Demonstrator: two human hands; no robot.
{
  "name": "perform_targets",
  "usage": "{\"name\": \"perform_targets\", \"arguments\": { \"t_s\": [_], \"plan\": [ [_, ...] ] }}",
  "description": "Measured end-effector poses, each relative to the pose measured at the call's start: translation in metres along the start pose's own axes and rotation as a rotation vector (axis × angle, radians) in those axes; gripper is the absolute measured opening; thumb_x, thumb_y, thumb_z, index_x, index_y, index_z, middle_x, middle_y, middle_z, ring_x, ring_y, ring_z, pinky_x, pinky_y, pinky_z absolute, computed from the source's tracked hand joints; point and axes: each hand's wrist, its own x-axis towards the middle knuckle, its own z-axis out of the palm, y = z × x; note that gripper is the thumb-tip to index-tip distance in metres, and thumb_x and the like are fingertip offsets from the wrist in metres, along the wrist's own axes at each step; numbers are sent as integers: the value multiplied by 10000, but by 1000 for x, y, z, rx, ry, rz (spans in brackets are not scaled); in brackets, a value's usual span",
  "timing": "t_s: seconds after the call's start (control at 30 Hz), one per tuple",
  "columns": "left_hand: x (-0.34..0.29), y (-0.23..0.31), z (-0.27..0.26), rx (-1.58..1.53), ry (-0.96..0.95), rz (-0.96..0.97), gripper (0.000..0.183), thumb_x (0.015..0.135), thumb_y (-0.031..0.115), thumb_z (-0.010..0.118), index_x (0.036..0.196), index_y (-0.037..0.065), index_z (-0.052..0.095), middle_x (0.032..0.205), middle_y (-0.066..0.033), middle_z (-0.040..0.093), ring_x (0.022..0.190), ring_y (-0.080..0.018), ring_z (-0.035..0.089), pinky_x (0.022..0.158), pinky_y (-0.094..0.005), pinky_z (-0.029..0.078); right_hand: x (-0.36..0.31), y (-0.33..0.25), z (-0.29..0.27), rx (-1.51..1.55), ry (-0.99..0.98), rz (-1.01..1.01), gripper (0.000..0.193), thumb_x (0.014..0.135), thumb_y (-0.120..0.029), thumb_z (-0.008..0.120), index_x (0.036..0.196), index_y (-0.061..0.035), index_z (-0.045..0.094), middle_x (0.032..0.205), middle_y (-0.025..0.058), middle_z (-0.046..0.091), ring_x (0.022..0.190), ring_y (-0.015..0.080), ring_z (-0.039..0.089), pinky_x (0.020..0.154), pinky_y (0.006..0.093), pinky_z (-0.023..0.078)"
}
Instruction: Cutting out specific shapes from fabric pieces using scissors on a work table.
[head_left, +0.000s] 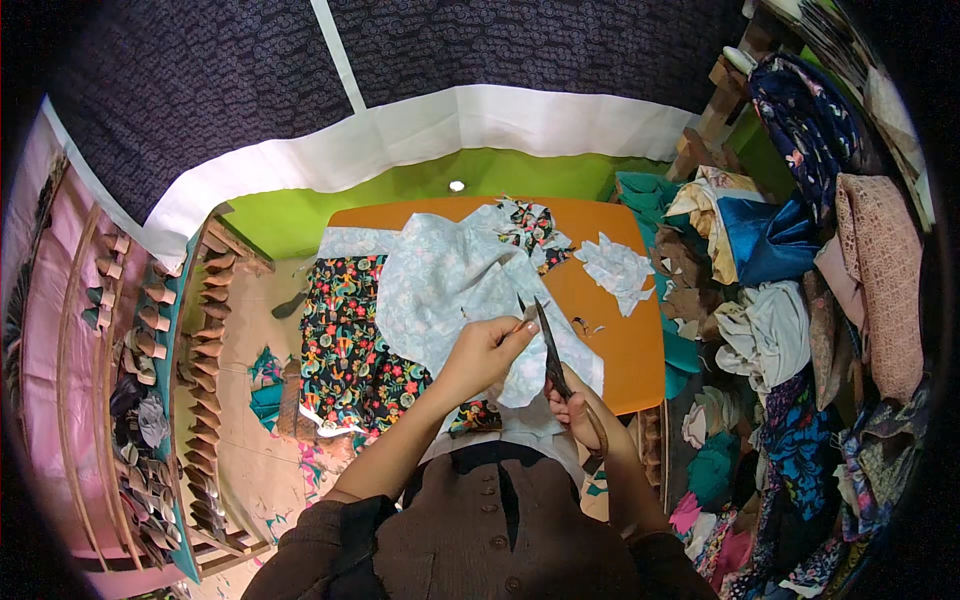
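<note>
My right hand (575,408) grips large dark scissors (553,352), their blades pointing away from me and slightly parted. Left of the blades, my left hand (490,350) is closed in a pinch on a small pale fabric scrap (529,312), mostly covered by the fingers. Beneath both hands a pale blue printed cloth (450,270) lies in loose folds over the orange table (625,350). Black floral fabric (335,340) hangs over the table's left side, partly under the pale cloth.
Cut scraps lie on the table: a black floral bunch (528,225) and a pale blue pile (615,272). Heaped fabrics (765,335) crowd the right side. Wooden racks with shoe-shaped forms (207,365) stand at left. A dark patterned curtain (220,100) hangs beyond.
</note>
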Motion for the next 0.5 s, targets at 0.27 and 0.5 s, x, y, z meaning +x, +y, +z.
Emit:
{"name": "perform_targets", "arguments": {
  "t_s": [0.27,0.5],
  "plan": [
    [-2,-1,5,28,39,-5,372,839,265,510,598,-16,472,432,-7,350,427,-50,318,383,-247,277,1,-17,7,229,0,109,667,687,-701,347,873,-61,371,701,-38,311,532,35,254,426,162,201],
    [-4,-1,10,61,7,-6,376,841,274,505,599,-12,470,429,-10,346,425,-51,319,388,-254,287,1,-6,9,118,85,-1,669,679,-713,335,854,-69,383,636,-49,293,499,31,249,413,164,210]
  ]
}}
